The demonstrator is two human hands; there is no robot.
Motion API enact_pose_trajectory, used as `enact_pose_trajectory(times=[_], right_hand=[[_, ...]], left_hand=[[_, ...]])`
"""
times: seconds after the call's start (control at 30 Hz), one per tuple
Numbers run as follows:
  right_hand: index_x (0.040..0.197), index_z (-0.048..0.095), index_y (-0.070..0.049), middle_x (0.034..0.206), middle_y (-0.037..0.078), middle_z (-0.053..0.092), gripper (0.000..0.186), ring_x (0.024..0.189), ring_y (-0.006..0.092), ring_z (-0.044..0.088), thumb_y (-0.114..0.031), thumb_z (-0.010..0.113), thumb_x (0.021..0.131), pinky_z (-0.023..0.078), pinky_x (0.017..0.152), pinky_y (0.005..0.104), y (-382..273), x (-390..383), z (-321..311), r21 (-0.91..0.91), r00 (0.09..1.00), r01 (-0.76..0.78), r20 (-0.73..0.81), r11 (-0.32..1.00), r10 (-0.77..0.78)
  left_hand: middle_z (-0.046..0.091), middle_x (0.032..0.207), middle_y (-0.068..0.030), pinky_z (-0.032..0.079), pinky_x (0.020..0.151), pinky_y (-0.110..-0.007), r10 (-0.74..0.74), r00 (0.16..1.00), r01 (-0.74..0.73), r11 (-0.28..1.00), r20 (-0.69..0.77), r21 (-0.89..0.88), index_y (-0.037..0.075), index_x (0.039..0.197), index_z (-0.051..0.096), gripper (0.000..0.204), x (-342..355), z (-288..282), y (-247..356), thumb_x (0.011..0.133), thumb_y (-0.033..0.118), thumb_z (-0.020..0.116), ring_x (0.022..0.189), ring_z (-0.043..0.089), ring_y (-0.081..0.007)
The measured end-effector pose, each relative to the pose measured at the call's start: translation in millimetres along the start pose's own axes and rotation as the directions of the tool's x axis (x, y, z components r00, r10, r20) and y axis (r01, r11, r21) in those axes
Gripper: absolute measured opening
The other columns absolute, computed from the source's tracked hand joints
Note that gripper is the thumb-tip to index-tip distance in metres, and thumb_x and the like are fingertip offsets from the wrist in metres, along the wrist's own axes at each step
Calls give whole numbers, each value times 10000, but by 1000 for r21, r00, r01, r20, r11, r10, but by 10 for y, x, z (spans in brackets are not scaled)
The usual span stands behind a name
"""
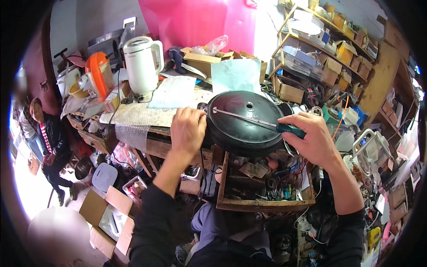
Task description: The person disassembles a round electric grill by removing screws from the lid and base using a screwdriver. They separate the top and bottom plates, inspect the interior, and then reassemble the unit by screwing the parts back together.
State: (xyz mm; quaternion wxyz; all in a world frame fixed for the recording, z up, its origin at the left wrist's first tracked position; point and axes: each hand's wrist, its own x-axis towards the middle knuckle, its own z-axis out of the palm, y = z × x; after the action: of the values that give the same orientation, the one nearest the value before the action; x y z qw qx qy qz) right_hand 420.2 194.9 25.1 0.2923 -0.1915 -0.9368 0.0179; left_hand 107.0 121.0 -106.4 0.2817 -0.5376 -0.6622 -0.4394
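A round black pan-like appliance (pixel 235 116) with a small hole in its middle lies at the front edge of the workbench. My left hand (pixel 188 130) is closed at its left side, by a black lug, with the fingertips hidden. In my right hand (pixel 310 135) is a screwdriver (pixel 291 130) with a dark green handle, held between thumb and fingers. The screwdriver's long metal shaft stretches left across the black face, its tip near the upper left rim. Whether the tip touches the surface, I cannot tell.
Below the appliance, an open wooden drawer (pixel 262 205) holds wires and small parts. A white jug-shaped appliance (pixel 141 66) and papers (pixel 174 91) occupy the bench. Crowded shelves (pixel 331 40) rise at the right. Two people (pixel 49 138) are at the left, near an open cardboard box (pixel 91 207).
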Motion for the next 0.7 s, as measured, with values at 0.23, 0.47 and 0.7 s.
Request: enact_pose_trajectory(times=[0.23,0.47,0.7], right_hand=[[1088,747,-41,891,143,706,310,830,333,679,-100,801,788,528,730,398,9,-124,77,-6,999,-49,7,999,49],[1100,748,-80,920,125,720,312,846,335,684,-123,798,795,541,738,409,-96,-172,71,-69,998,-64,13,996,65],[1063,736,-100,845,87,707,278,880,310,672,-163,778,796,552,735,433,-174,-147,159,-217,996,72,-35,974,-82]], left_hand=[[697,967,-138,558,819,-444,202,891,-221,975,406,-1,24,899,734,161,443,66,-282,919,178,691,932,683,-340],[703,896,-180,592,783,-463,253,793,-411,894,554,180,36,832,727,155,602,93,-156,894,138,627,882,722,-360],[696,869,-205,552,776,-489,312,710,-388,922,631,-19,25,831,682,108,797,187,-401,831,133,667,849,689,-406]])
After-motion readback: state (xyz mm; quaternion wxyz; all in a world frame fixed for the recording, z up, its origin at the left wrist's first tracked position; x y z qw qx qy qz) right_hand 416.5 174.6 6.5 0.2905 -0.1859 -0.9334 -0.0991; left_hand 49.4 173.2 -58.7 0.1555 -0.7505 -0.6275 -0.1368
